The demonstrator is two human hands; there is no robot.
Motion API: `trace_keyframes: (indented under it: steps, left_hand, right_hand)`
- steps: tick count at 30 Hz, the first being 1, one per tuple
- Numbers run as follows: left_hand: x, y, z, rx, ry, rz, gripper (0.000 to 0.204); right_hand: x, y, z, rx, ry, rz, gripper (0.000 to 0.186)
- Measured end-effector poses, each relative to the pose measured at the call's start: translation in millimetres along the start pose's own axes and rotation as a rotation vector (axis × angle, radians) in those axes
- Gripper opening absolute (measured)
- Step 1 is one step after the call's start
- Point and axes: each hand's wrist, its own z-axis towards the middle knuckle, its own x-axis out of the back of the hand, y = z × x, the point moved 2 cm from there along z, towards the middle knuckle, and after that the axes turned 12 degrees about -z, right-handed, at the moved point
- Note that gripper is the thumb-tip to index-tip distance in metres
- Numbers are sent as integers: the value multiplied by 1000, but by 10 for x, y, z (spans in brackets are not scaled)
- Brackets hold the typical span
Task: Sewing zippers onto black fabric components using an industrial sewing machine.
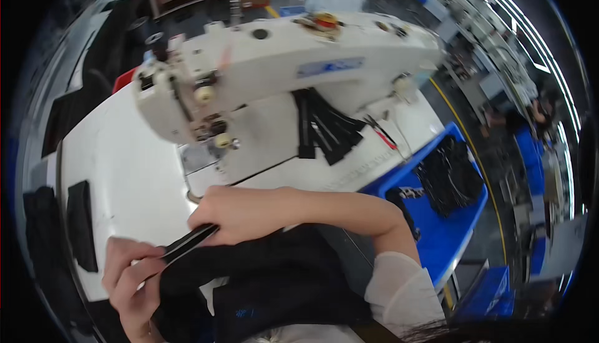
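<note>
A narrow black fabric strip with a pale line along it (189, 243) is stretched between my two hands, in front of the sewing machine. My left hand (134, 274) pinches its lower left end between thumb and fingers. At the upper right end, my right hand (228, 215) is closed around the strip, with the back of the hand up and its fingertips mostly hidden. Just beyond my right hand is the needle area of the white sewing machine (262, 68). No fabric shows under its presser foot, though that area is blurred.
Several black strips with pale lines (327, 128) lie fanned on the white table (118, 174), beside red-handled thread snips (382, 132). Another black piece (82, 226) rests at the left table edge. A blue bin (440, 237) with black pieces stands at the right.
</note>
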Motion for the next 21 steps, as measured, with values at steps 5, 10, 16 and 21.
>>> trace_keyframes:
  steps: [5, 10, 16, 21]
  left_hand:
    - [-553, -232, 202, -122, 205, 134, 42]
    - [-1118, -514, 242, 164, 4, -30, 26]
    - [-1702, -699, 388, 227, 9, -227, 21]
    - [-1826, -723, 408, 196, -34, -166, 18]
  right_hand:
    - [369, -135, -1489, -503, 94, 46, 32]
    - [810, -704, -3647, -1379, 584, -365, 35]
    - [-126, -136, -4532, -1621, 169, -1056, 52]
    - [-1372, 774, -4804, -1326, -187, -958, 62]
